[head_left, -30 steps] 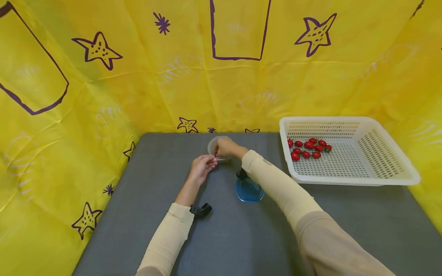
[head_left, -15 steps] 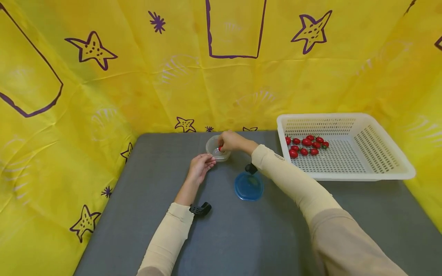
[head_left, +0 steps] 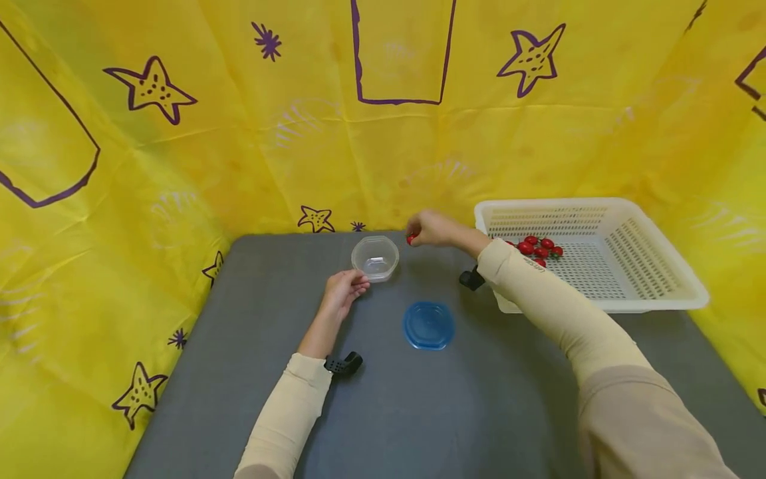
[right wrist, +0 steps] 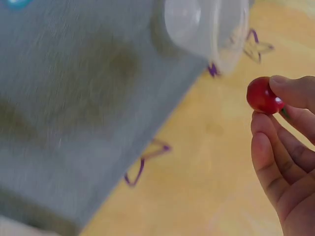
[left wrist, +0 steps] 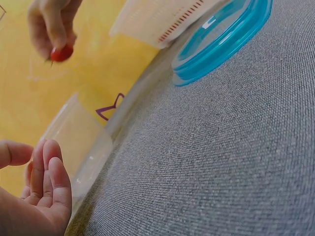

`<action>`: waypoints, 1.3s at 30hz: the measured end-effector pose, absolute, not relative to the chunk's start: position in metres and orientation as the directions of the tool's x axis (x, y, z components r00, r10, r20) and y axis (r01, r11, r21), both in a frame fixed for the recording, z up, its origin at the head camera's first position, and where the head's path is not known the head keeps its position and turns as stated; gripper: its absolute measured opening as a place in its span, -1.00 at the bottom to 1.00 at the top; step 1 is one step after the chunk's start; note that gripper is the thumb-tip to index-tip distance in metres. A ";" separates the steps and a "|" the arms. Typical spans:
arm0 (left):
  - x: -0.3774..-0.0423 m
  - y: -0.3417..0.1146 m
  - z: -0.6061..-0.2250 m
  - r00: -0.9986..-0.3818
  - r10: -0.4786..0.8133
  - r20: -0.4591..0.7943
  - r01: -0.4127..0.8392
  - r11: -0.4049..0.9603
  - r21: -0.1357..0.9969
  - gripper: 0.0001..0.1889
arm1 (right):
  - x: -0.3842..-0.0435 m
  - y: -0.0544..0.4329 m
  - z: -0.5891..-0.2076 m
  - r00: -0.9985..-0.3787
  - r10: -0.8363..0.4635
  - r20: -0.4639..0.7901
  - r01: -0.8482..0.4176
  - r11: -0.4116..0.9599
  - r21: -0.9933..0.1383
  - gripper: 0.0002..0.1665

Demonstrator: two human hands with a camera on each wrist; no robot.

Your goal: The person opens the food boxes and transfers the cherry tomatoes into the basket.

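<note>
A clear plastic container (head_left: 364, 250), its lid off, stands near the table's far edge. My left hand (head_left: 344, 291) pinches its near-left rim between thumb and fingers. To the right of the container my right hand (head_left: 437, 229) is raised, holding a red cherry tomato (right wrist: 263, 96) by thumb and fingertips. A bit of green stem shows on the tomato in the right wrist view. Flat on the table, nearer to me, lies the blue lid (head_left: 428, 326), apart from both hands. No tomato shows inside the container in the head view.
A white perforated basket (head_left: 604, 305) stands at the back right, holding several cherry tomatoes (head_left: 541, 253); my right sleeve hides part of it. A yellow patterned cloth (head_left: 395, 166) hangs behind the grey table (head_left: 395, 426).
My right hand has come up out of the container and moved right toward the basket, carrying the tomato. The left hand keeps its place at the rim.
</note>
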State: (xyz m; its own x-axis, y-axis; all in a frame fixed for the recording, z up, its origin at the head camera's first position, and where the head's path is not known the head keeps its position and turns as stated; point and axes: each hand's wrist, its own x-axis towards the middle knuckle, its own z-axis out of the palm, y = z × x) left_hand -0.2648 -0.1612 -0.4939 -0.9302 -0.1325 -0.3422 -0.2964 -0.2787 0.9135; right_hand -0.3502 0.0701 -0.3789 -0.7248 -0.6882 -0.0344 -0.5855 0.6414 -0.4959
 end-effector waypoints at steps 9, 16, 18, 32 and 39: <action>-0.262 -0.165 -0.494 -0.925 -0.139 -0.354 -0.306 -0.281 0.910 -0.94 | -0.359 0.137 -0.365 -0.832 -0.555 -0.012 -0.471 0.718 -0.512 -0.73; -0.260 -0.166 -0.491 -0.921 -0.141 -0.363 -0.311 -0.297 0.903 -0.96 | -0.362 0.202 -0.370 -0.907 -0.415 -0.073 -0.313 0.779 -0.543 -0.67; -0.261 -0.167 -0.489 -0.920 -0.143 -0.365 -0.311 -0.301 0.902 -0.95 | -0.362 0.218 -0.368 -0.917 -0.390 -0.083 -0.288 0.792 -0.538 -0.65; -0.261 -0.166 -0.489 -0.919 -0.145 -0.366 -0.314 -0.294 0.903 -0.96 | -0.362 0.280 -0.381 -0.924 -0.341 -0.174 -0.256 0.889 -0.379 -0.72; -0.260 -0.165 -0.494 -0.924 -0.151 -0.350 -0.291 -0.313 0.904 -0.96 | -0.366 0.301 -0.400 -0.904 -0.326 -0.277 -0.235 0.919 -0.316 -0.80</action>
